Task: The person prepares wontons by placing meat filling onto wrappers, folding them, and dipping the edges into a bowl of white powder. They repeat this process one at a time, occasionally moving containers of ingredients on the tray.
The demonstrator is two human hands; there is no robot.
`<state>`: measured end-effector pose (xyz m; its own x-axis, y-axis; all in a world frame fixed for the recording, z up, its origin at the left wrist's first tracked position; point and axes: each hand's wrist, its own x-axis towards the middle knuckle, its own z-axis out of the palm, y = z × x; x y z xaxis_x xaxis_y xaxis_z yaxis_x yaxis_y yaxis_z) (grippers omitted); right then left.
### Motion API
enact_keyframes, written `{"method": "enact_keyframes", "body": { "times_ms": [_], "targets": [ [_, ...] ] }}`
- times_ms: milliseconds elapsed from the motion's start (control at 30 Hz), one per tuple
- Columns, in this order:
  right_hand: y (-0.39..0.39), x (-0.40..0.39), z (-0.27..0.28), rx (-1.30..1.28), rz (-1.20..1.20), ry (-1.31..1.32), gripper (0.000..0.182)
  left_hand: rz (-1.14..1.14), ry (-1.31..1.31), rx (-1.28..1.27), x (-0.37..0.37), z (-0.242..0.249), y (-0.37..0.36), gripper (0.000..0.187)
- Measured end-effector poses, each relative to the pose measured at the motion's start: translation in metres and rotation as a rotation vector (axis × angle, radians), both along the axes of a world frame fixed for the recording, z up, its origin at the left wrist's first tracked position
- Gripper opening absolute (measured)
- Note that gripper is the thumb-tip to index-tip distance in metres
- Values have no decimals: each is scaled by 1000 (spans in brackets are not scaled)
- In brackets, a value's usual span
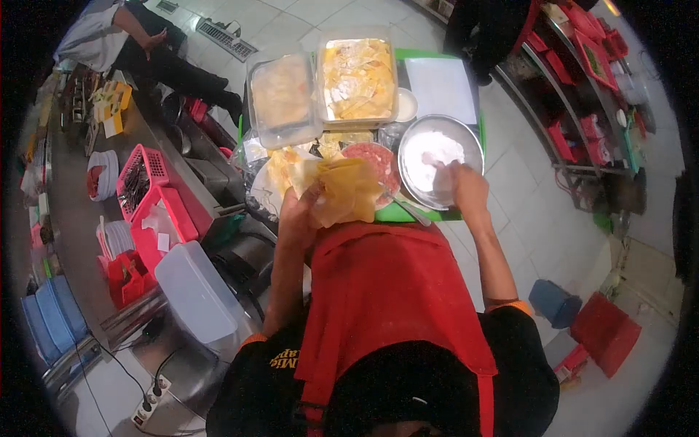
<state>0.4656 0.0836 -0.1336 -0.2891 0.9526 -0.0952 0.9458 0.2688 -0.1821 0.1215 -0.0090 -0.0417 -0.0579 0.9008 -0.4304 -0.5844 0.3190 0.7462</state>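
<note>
My left hand (300, 211) is closed on a stack of thin yellow dough sheets (346, 191), held above the table's near edge. Over the right side of a metal bowl (431, 156) of white powder is my right hand (466, 188), its fingers bent down inside the rim; anything between them is too small to tell. Partly behind the sheets lies a round dish of pinkish-red filling (378, 162), with a spoon (411, 211) leaning out toward me. A plate with yellow pieces (280, 171) is beside my left hand.
Two plastic tubs, one with pale contents (280, 95) and one with yellow sheets (357, 80), stand at the back beside a white board (441, 87). Pink baskets (167, 226) line the left counter. A person (138, 44) sits at upper left; another (488, 33) stands beyond the table.
</note>
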Motion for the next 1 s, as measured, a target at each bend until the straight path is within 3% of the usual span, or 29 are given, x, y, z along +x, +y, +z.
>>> {"method": "enact_keyframes", "body": {
  "times_ms": [67, 200, 333, 400, 500, 733, 900, 1000],
  "targets": [
    [8, 6, 4, 105, -68, -22, 12, 42, 6, 19, 0, 5, -2, 48],
    [7, -7, -1, 75, -102, 57, 14, 127, -7, -15, -1, 6, -4, 44],
    [5, -13, -2, -143, -142, 228, 18, 134, -2, 17, -9, 3, -8, 44],
    [3, -5, 13, -183, -292, 346, 21, 90, -25, 50, -17, -1, -11, 47],
    [4, 21, 19, -202, -325, 455, 22, 145, -41, 29, -23, -2, -13, 48],
    [43, 12, 80, -345, -271, 714, 16, 243, -55, 36, -34, -12, -18, 46],
    [131, -52, 93, -302, 126, 407, 27, 171, -38, 79, -37, -2, -21, 47],
    [186, -102, 95, -123, 200, 221, 25, 195, -49, 84, -34, 7, -27, 49]
  ]
}}
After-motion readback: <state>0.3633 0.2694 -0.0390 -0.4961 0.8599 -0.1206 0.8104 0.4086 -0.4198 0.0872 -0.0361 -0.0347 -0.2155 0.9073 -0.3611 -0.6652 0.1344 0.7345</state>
